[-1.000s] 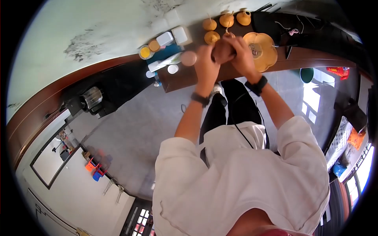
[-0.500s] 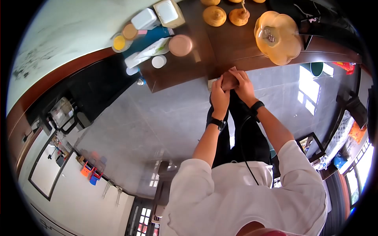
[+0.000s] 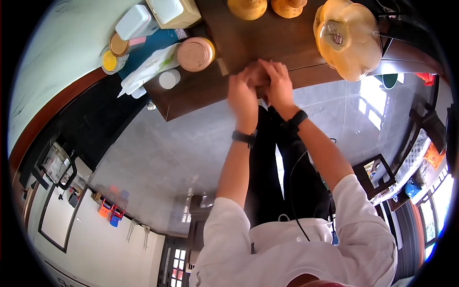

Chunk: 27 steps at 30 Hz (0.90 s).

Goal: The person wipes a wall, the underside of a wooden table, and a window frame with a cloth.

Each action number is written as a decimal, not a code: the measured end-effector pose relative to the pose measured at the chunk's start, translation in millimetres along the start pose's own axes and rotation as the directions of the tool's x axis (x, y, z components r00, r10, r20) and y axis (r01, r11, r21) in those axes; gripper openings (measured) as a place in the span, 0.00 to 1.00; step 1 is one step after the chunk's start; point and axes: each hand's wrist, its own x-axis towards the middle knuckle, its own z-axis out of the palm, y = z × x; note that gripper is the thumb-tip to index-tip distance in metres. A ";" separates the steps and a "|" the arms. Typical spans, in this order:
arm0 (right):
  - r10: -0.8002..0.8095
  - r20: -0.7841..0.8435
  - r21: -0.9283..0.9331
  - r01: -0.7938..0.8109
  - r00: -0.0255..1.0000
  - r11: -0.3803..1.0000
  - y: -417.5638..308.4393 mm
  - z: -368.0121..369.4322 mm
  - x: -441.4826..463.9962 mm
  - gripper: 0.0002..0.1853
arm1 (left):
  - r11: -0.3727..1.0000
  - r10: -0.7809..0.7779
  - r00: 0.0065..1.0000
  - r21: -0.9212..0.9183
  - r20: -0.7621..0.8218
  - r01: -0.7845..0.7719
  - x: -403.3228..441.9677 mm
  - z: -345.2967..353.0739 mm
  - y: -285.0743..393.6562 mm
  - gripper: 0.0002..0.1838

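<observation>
A small reddish-brown object (image 3: 258, 76), too hidden by the fingers to name, is held between both hands above the front edge of the dark wooden table (image 3: 196, 98). My left hand (image 3: 243, 98), smeared by motion, is closed around its left side. On the other side my right hand (image 3: 279, 86) curls its fingers over the object's top and right. Left of the hands stand a pink-lidded round container (image 3: 195, 54) and a small white round lid or tub (image 3: 169, 79). Two yellow-brown gourd-like things (image 3: 247, 7) sit farther back on the table.
A flower-shaped amber bowl (image 3: 351, 43) stands at the table's right. On the left are a white packet (image 3: 150, 71), a yellow-topped jar (image 3: 110, 61) and a white box (image 3: 134, 21). A green bin (image 3: 389, 80) stands on the floor beyond the table.
Both hands have moved up and left, carrying the brown object from the table's front edge to over the tabletop. The view has shifted closer to the table.
</observation>
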 end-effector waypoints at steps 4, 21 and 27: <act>0.051 -0.110 -0.112 -0.064 0.993 0.992 21.8 -22.9 17.2 0.32 | 0.995 0.086 0.996 -0.051 0.018 -0.085 23.1 27.6 24.5 0.13; 0.063 -0.014 0.035 -0.062 0.998 0.997 -6.9 2.7 -3.3 0.25 | 0.996 0.092 0.996 0.012 -0.011 -0.092 -1.1 -7.7 -19.1 0.13; 0.075 -0.009 0.043 -0.074 0.997 0.996 -3.9 -2.1 27.0 0.31 | 0.983 0.131 0.991 0.127 0.008 -0.131 29.9 -2.9 -6.2 0.15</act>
